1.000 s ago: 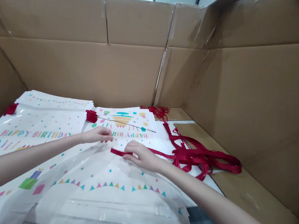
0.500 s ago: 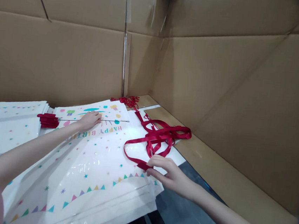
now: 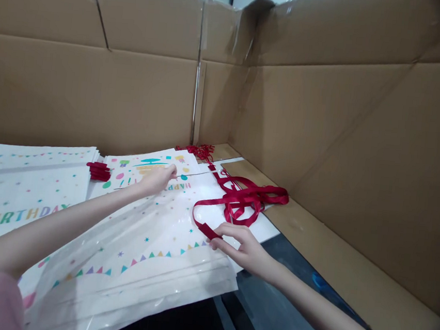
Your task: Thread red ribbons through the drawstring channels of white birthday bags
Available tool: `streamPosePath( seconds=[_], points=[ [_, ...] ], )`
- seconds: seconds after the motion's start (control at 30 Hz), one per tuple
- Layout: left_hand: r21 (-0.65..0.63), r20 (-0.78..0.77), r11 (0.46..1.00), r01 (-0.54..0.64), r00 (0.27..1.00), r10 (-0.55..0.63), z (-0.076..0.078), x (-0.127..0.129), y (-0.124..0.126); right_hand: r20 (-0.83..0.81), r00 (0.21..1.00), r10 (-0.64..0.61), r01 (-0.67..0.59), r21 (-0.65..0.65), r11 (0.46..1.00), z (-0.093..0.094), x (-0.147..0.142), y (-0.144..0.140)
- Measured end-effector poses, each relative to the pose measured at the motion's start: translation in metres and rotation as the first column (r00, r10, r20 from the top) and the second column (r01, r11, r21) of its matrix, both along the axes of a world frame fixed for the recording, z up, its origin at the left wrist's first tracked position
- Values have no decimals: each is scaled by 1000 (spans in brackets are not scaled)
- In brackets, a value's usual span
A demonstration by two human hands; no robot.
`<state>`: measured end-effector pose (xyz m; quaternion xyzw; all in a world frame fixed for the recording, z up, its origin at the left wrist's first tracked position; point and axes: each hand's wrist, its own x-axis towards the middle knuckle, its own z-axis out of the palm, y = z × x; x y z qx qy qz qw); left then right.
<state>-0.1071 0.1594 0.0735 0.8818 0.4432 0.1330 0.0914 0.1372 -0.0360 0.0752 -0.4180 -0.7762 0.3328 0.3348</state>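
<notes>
My left hand [image 3: 162,177] is closed over a thin dark wire [image 3: 196,173], holding it above the white printed plastic bags. The wire's far end points right, toward a heap of dark red ribbon [image 3: 248,194]. My right hand [image 3: 241,245] pinches one end of that ribbon [image 3: 209,231] between thumb and fingertips, near the bags' right edge. From there the ribbon loops up and back into the heap. Beneath both hands lies a stack of bags [image 3: 144,261] with coloured stars, pennants and birthday lettering.
A second stack of birthday bags [image 3: 27,183] lies at the left. Folded red pieces [image 3: 98,171] sit between the stacks. Red tasselled cords [image 3: 201,151] lie at the back corner. Tall cardboard walls [image 3: 133,99] rise behind and along the right [image 3: 361,147].
My left hand has moved right with the wire, whose tip is now closer to the ribbon heap. The right hand has lifted the ribbon end slightly. The camera view has shifted.
</notes>
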Motion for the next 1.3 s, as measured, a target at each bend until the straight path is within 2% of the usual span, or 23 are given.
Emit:
streamPosePath(
  seconds=[0.1,0.2,0.33,0.43,0.6,0.77,0.9,1.07,1.3],
  points=[
    [44,144,998,47,988,-53,31,-9,-35,-31,1000,4,-4,0,1000,0,-6,-4],
    [79,265,995,55,961,-74,45,-37,-73,-76,997,22,-23,-11,1000,-3,-16,0],
    [23,240,999,-31,970,25,45,-92,-132,-205,979,21,-25,-19,1000,-16,-46,15],
    [9,207,991,-131,970,127,43,-130,-175,-345,938,26,-57,-80,995,-28,-77,22],
    [47,205,968,-247,951,233,34,-168,-224,-450,889,79,-121,-67,990,-33,-113,18],
    [59,228,952,-301,932,281,19,-188,-242,-467,879,95,-132,-48,990,-35,-122,13],
    [1,277,942,-336,905,322,12,-196,-246,-467,881,79,-130,-77,989,-36,-122,10],
    [-26,290,936,-350,894,343,7,-193,-249,-461,886,52,-107,-94,990,-36,-121,5],
    [-62,242,946,-318,915,324,6,-181,-256,-466,884,27,-78,-90,993,-38,-122,0]
  ],
)
